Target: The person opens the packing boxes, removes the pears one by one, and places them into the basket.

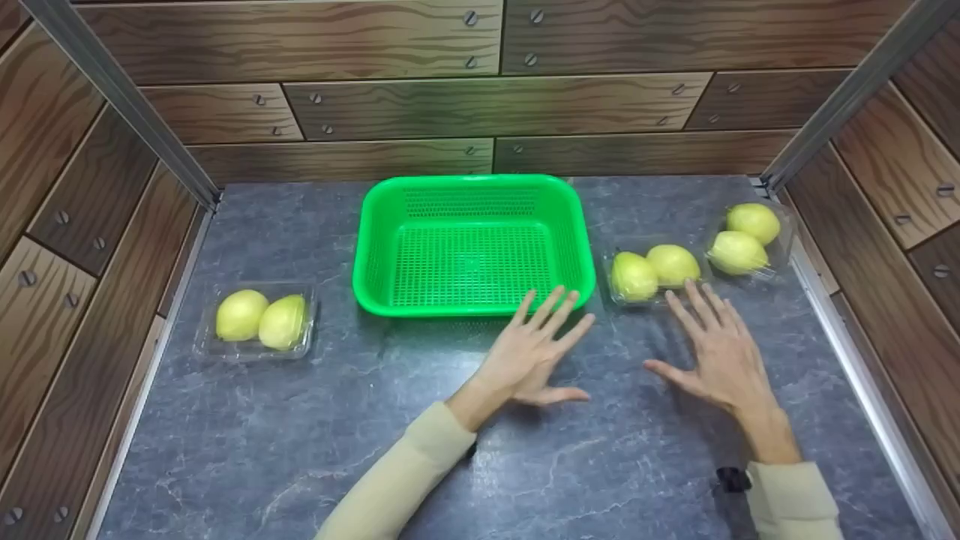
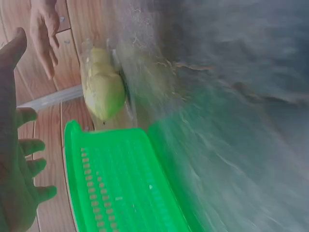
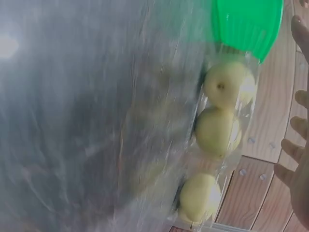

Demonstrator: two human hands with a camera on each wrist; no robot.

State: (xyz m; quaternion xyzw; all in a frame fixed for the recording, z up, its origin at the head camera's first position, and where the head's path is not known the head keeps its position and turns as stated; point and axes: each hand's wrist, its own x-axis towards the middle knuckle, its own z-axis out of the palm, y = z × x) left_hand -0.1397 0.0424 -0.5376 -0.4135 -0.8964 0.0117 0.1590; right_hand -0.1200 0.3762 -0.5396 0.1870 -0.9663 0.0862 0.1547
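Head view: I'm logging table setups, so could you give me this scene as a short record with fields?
Basket: green, perforated, upright
Table: grey, veined
Left pack: clear, left of basket, two fruits
Middle pack: clear, right of basket, two fruits
Right pack: clear, farthest right, two fruits
Fruit colour: yellow-green
Left grip: open, fingers spread, at basket's near right corner; contact unclear
Right grip: open, fingers spread, fingertips by middle pack; contact unclear
Held: nothing
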